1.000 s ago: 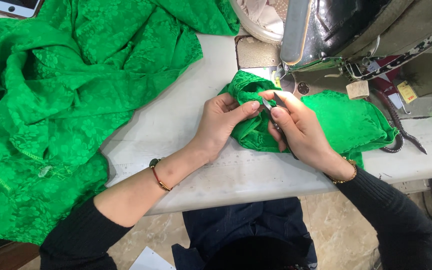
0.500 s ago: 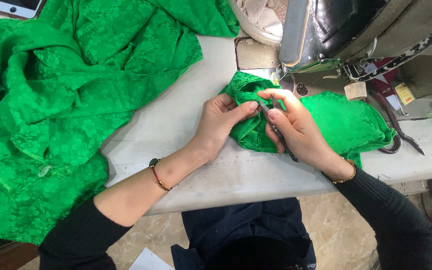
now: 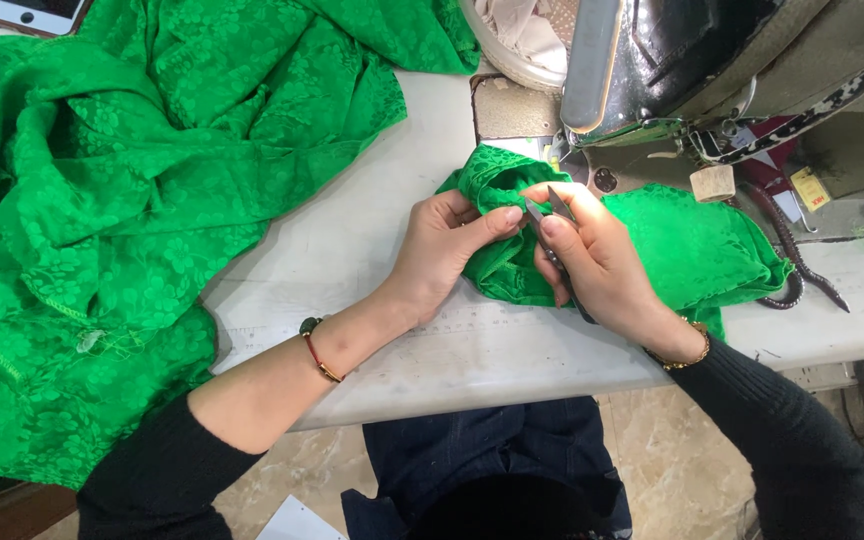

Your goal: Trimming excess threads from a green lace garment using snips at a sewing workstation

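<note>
A small bunched piece of green cloth [image 3: 497, 255] lies on the white counter [image 3: 372, 250] just in front of the sewing machine [image 3: 712, 80], pinched at its folded edge by the left hand [image 3: 447, 250], fingers closed on it. The right hand [image 3: 597, 265] grips small thread snips [image 3: 552, 215] whose tips meet that edge. A large heap of green fabric [image 3: 122, 200] covers the counter's left side, a phone [image 3: 32, 12] at its far corner

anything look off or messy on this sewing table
Nothing damaged or spilled. The big green fabric hangs bunched over the table edge at the left, and a phone lies half tucked beside it at the far corner.
</note>
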